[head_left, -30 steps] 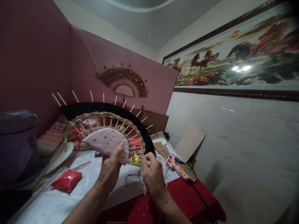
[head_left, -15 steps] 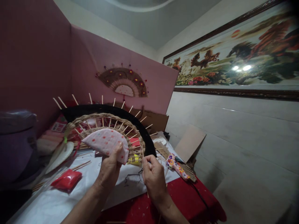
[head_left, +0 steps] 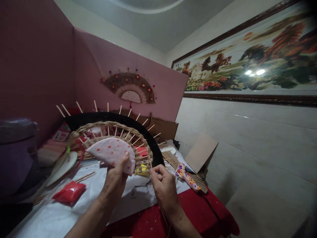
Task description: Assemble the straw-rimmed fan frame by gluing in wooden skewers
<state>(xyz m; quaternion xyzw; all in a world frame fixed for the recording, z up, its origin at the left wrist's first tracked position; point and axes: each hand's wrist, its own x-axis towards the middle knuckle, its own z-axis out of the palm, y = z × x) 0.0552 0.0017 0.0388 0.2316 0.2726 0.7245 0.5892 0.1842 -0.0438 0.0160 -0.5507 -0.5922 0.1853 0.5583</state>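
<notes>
A fan-shaped piece stands raised over the table: a half-round white cloth base with red dots, thin wooden sticks spreading outward, braided twine bands across them and a black outer band. My left hand is closed on the lower right of the dotted base, thumb on the front. At the fan's lower right end, my right hand pinches the twine where the outer braid ends. A loose strand hangs below that hand.
On the white-covered table lies a red packet. A flower-patterned glue gun rests at right near a red cloth. A finished-looking fan hangs on the pink board behind. A purple bin stands at left.
Both hands keep their grip on the fan and the twine. The strand below my right hand now hangs farther right; the whole view has shifted very slightly.
</notes>
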